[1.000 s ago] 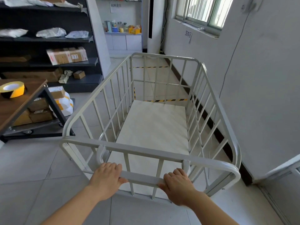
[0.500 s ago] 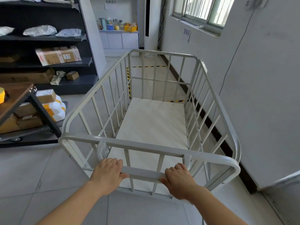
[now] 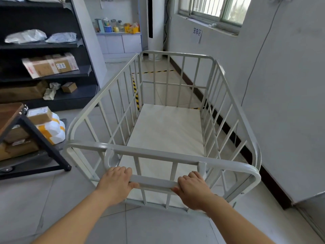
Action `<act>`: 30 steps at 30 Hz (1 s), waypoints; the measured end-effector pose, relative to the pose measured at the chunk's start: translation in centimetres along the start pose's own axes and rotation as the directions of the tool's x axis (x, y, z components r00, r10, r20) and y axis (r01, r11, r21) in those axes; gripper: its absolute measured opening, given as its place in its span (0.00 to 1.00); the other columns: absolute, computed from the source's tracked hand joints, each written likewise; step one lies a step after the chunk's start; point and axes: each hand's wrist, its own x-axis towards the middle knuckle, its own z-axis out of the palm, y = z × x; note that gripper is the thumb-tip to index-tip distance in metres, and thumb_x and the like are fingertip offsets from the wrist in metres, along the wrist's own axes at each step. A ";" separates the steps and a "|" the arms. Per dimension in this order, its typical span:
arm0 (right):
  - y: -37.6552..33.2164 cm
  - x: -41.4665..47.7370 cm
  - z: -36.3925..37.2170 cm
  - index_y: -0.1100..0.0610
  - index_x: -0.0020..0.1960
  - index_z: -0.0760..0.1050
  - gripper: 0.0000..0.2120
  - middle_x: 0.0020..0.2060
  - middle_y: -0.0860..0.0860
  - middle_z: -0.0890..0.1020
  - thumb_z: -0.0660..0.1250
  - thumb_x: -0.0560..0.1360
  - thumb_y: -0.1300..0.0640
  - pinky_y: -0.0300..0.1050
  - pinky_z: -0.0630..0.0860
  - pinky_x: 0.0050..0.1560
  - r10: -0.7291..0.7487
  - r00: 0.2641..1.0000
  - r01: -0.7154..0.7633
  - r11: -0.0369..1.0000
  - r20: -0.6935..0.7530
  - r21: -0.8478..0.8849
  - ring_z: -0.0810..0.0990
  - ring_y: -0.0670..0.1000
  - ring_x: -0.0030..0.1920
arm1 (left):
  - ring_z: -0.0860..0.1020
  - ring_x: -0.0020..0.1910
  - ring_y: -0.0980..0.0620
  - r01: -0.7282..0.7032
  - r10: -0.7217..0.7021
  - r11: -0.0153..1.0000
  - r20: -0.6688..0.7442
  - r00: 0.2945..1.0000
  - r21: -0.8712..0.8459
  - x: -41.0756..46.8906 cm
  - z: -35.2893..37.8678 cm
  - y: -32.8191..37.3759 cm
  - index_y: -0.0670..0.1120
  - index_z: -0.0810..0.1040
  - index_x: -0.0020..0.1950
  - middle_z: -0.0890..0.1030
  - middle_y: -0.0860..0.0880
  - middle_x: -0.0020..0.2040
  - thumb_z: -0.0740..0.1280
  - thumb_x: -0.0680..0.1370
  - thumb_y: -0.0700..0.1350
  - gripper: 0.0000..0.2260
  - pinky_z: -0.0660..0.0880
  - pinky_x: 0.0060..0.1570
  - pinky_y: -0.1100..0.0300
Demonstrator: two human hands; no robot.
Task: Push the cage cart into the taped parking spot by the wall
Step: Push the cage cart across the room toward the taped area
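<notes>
Head view, from the left: black shelves (image 3: 52, 76) hold boxes and bags. The left hand (image 3: 117, 184) curls its fingers over the handle bar (image 3: 154, 183) of the white cage cart (image 3: 167, 131); the right hand (image 3: 193, 190) grips the same bar beside it. The cart stretches ahead of both hands, its far end over the striped floor tape (image 3: 135, 88), close beside the wall (image 3: 290, 103) on the right.
</notes>
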 end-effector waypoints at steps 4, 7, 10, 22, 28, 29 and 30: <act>-2.7 1.6 0.5 0.51 0.45 0.64 0.39 0.44 0.51 0.75 0.22 0.59 0.32 0.51 0.58 0.65 0.009 1.000 -0.008 1.000 -0.021 0.016 0.68 0.53 0.47 | 0.71 0.53 0.50 -0.028 0.028 1.000 0.012 1.000 0.001 0.3 0.8 -3.6 0.47 0.67 0.52 0.74 0.51 0.51 0.50 0.78 0.63 0.21 0.64 0.58 0.56; -4.9 2.2 1.0 0.52 0.46 0.67 0.41 0.47 0.52 0.77 0.23 0.60 0.33 0.50 0.58 0.64 0.011 0.999 -0.011 1.000 -0.030 0.017 0.69 0.54 0.48 | 0.71 0.52 0.50 -0.044 0.044 0.999 0.008 0.999 0.007 -0.1 1.6 -6.0 0.48 0.66 0.53 0.74 0.51 0.51 0.49 0.77 0.64 0.21 0.65 0.58 0.57; -7.0 2.4 1.6 0.55 0.50 0.70 0.44 0.49 0.53 0.78 0.23 0.61 0.34 0.51 0.58 0.65 0.020 0.999 -0.019 1.000 -0.036 0.004 0.71 0.56 0.51 | 0.71 0.53 0.51 -0.060 0.059 0.998 -0.010 0.998 -0.013 -0.9 2.4 -8.0 0.48 0.66 0.53 0.74 0.52 0.51 0.49 0.77 0.65 0.21 0.64 0.59 0.57; -13.3 -2.3 3.9 0.53 0.46 0.67 0.40 0.47 0.53 0.78 0.23 0.63 0.34 0.51 0.58 0.65 -0.007 0.998 0.011 0.999 -0.069 0.051 0.71 0.57 0.52 | 0.72 0.52 0.52 -0.059 0.057 0.998 -0.046 0.997 -0.038 -8.2 4.5 -10.5 0.50 0.68 0.52 0.74 0.54 0.49 0.43 0.71 0.68 0.27 0.66 0.59 0.57; -15.2 -6.6 5.1 0.55 0.47 0.71 0.41 0.44 0.52 0.76 0.25 0.64 0.34 0.51 0.59 0.65 -0.008 0.999 0.010 0.999 -0.048 0.032 0.71 0.56 0.51 | 0.72 0.50 0.52 -0.059 0.057 0.998 -0.044 0.997 -0.037 -13.3 5.0 -9.1 0.51 0.64 0.47 0.73 0.54 0.47 0.49 0.75 0.65 0.18 0.66 0.58 0.57; -15.4 -7.4 5.4 0.55 0.48 0.71 0.41 0.45 0.52 0.77 0.26 0.65 0.34 0.51 0.60 0.64 -0.004 0.999 0.005 1.000 -0.036 0.025 0.71 0.56 0.51 | 0.72 0.50 0.52 -0.062 0.059 0.997 -0.055 0.997 -0.047 -14.2 5.2 -8.7 0.51 0.64 0.47 0.73 0.54 0.47 0.51 0.76 0.64 0.17 0.66 0.58 0.57; -15.6 -8.3 5.7 0.55 0.48 0.71 0.39 0.46 0.53 0.78 0.28 0.68 0.34 0.51 0.60 0.64 -0.001 1.000 0.002 1.000 -0.029 0.020 0.71 0.57 0.51 | 0.72 0.50 0.52 -0.063 0.059 0.996 -0.069 0.996 -0.058 -15.2 5.3 -8.4 0.51 0.64 0.47 0.73 0.54 0.47 0.51 0.76 0.64 0.17 0.66 0.58 0.57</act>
